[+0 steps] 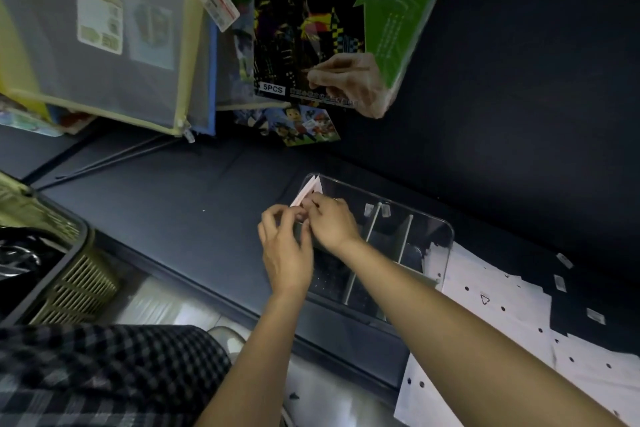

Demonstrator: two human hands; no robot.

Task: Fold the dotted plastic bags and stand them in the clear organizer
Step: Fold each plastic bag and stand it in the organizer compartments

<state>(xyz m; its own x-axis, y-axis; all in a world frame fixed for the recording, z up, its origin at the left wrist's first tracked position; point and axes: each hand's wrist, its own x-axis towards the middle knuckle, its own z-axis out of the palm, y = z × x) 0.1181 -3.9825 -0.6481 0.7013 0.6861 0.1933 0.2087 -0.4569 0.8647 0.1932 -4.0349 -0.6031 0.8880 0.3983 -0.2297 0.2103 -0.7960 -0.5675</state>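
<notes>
A clear organizer [434, 236] with several dividers stands on the dark table. At its far left end a folded white bag [304, 193] stands upright against the end wall. My left hand [285, 246] and my right hand [330, 222] meet at that bag; the fingertips of both pinch its lower edge just over the organizer's rim. The part of the bag under my fingers is hidden. A pile of flat white dotted plastic bags [502, 308] lies to the right of the organizer and hangs over the table's near edge.
A slatted basket [74, 284] with a black bag inside sits at the left. Mesh zip pouches [104, 35] and a scratch-art pack [311, 21] hang above the table. Small white tabs [561, 282] lie near the bag pile. A checked garment [104, 371] fills the lower left.
</notes>
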